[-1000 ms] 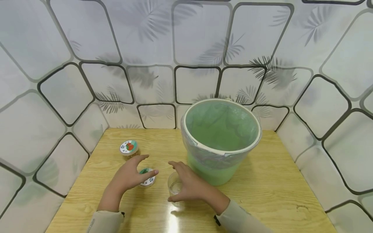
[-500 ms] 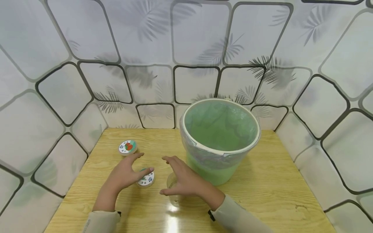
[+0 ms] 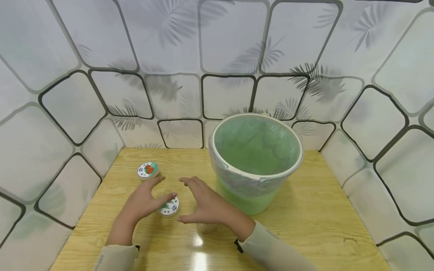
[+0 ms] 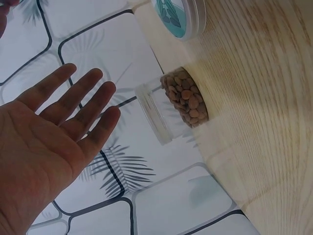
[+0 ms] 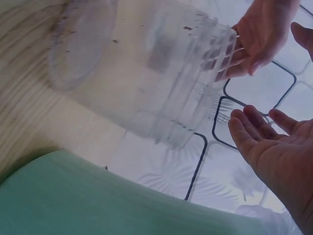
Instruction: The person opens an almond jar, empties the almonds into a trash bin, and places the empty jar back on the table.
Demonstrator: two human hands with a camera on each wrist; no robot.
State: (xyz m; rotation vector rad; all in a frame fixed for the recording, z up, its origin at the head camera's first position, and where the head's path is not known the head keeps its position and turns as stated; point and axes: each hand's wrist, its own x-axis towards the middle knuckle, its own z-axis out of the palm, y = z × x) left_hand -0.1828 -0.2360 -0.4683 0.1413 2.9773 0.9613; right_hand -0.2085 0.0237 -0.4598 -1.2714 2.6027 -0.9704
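Note:
My left hand (image 3: 144,199) hovers with spread fingers beside a round container with a green leaf lid (image 3: 168,207), its thumb overlapping the lid in the head view. Farther back stands a jar with a tomato-print lid (image 3: 148,170). In the left wrist view, a clear jar of brown pellets (image 4: 186,98) stands beyond the left fingers. My right hand (image 3: 208,203) is held over an uncapped clear jar (image 5: 142,73), which has dark specks inside. That jar is mostly hidden by the hand in the head view. Neither hand holds anything.
A large green bucket (image 3: 245,201) with a clear plastic liner folded over its rim stands right of the right hand. The wooden table (image 3: 315,233) is bordered by patterned white walls (image 3: 230,98) at the back and sides.
Both hands have shifted slightly left and a little away from me. The right hand now covers more of the clear jar in the head view. The containers and bucket keep their places.

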